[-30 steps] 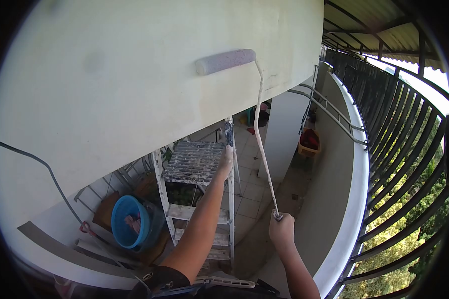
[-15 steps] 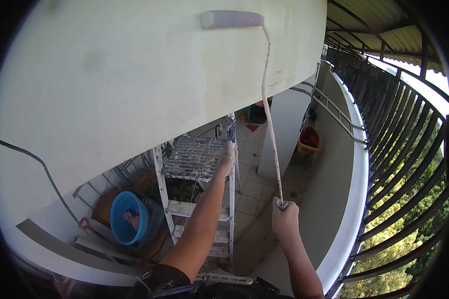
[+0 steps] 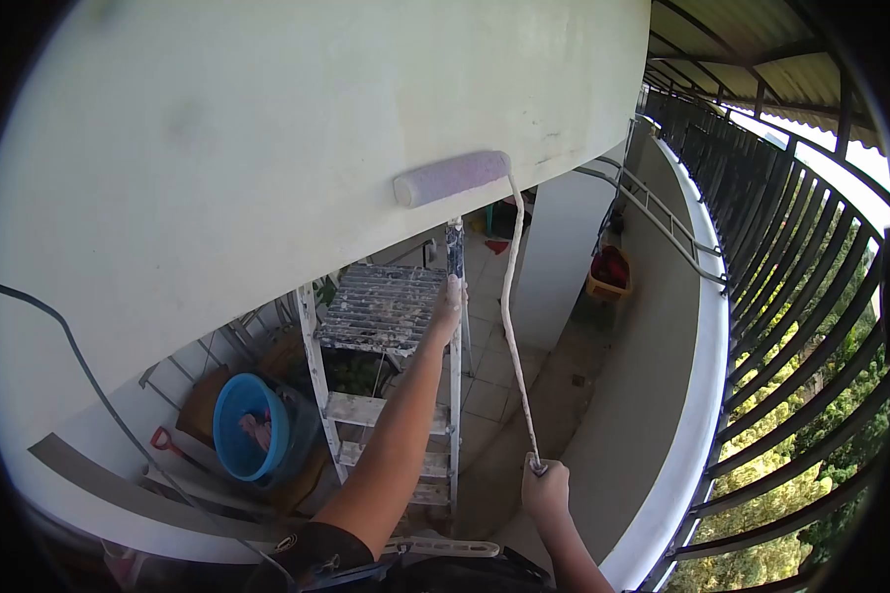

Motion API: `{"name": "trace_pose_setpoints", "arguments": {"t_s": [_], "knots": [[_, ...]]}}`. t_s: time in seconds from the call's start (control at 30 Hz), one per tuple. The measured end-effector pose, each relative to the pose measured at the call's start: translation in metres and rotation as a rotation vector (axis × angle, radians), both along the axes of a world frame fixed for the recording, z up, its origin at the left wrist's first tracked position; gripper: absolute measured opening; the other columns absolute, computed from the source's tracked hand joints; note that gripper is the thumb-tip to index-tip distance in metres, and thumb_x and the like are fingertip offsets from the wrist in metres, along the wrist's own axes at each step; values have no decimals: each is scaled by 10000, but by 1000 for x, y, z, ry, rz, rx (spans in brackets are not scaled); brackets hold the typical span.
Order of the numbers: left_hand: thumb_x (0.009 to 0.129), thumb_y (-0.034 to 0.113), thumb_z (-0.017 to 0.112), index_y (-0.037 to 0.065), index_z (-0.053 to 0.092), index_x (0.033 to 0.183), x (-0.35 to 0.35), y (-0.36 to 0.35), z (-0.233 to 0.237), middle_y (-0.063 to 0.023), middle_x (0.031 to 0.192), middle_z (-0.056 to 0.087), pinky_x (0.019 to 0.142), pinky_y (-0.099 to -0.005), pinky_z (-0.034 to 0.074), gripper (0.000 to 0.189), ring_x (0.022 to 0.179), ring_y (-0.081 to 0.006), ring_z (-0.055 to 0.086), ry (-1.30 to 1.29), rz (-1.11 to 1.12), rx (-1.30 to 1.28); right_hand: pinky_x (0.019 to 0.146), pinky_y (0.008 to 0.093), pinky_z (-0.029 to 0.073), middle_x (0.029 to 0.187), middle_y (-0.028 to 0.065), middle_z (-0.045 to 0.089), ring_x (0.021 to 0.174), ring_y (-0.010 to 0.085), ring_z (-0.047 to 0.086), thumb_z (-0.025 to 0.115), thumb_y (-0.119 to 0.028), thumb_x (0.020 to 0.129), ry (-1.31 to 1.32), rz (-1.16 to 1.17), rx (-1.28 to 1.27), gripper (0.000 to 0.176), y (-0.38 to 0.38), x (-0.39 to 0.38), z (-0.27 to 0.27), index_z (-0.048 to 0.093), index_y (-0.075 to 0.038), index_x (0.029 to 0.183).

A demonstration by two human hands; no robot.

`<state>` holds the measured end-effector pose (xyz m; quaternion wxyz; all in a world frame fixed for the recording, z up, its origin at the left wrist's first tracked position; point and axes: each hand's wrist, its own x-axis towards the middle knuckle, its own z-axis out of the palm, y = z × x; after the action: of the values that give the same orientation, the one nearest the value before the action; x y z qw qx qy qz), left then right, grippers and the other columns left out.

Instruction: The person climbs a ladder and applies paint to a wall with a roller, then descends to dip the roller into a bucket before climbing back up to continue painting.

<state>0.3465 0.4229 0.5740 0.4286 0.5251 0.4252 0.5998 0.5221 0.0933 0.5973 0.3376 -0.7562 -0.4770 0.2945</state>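
Note:
My right hand point(image 3: 545, 490) grips the bottom end of a long paint-spattered pole point(image 3: 513, 336). At the pole's top a pale paint roller point(image 3: 451, 178) lies against the lower edge of a cream wall point(image 3: 267, 148). My left hand point(image 3: 450, 308) is stretched forward and holds the right rail of a paint-stained stepladder point(image 3: 384, 316), near its top.
A blue bucket point(image 3: 244, 427) stands left of the ladder's foot. A black cable point(image 3: 79, 366) runs down the wall at left. A white curved parapet point(image 3: 697, 395) with a dark railing point(image 3: 811, 296) borders the right. An orange basket point(image 3: 608, 272) sits far down the tiled walkway.
The roller went up the wall to near the top, then came back down to the wall's lower edge. My right hand dropped lower with the pole. The left hand stayed on the ladder.

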Motion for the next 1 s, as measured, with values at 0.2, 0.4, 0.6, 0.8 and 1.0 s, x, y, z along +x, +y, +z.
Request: {"name": "trace_pose_setpoints", "arguments": {"t_s": [0.2, 0.4, 0.6, 0.8, 1.0], "knots": [[976, 533, 331, 77, 514, 934, 0, 5, 1, 14, 753, 475, 627, -267, 385, 494, 671, -98, 444, -22, -1, 29, 530, 396, 429, 538, 191, 514, 477, 277, 525, 582, -186, 902, 63, 174, 99, 315, 30, -1, 69, 574, 73, 723], [977, 516, 344, 84, 511, 920, -1, 9, 2, 18, 752, 473, 616, -266, 382, 467, 661, -96, 439, -61, -54, -35, 585, 343, 436, 691, 134, 571, 575, 222, 530, 651, -181, 878, 184, 289, 369, 329, -26, 9, 105, 557, 28, 1115], [979, 499, 348, 89, 508, 912, 0, 2, 3, 23, 734, 457, 601, -260, 372, 445, 649, -88, 428, -36, -14, -5, 635, 239, 456, 832, 85, 602, 608, 103, 506, 585, 47, 795, 43, 342, 231, 657, -75, 67, 166, 365, -28, 1410], [982, 494, 338, 84, 506, 914, -1, 7, -1, 21, 740, 461, 610, -267, 374, 449, 655, -98, 430, -25, -27, -10, 769, 327, 500, 1244, 226, 568, 759, 170, 578, 552, -24, 892, -191, 518, -112, 619, -97, 117, 202, 301, -45, 1458], [982, 515, 329, 67, 512, 936, -1, 16, -13, 8, 780, 463, 642, -269, 384, 486, 705, -101, 433, -30, -25, -8, 620, 353, 474, 865, 219, 624, 682, 146, 585, 575, -64, 900, -255, 479, 46, 535, -113, 115, 210, 402, -71, 1406]]}}
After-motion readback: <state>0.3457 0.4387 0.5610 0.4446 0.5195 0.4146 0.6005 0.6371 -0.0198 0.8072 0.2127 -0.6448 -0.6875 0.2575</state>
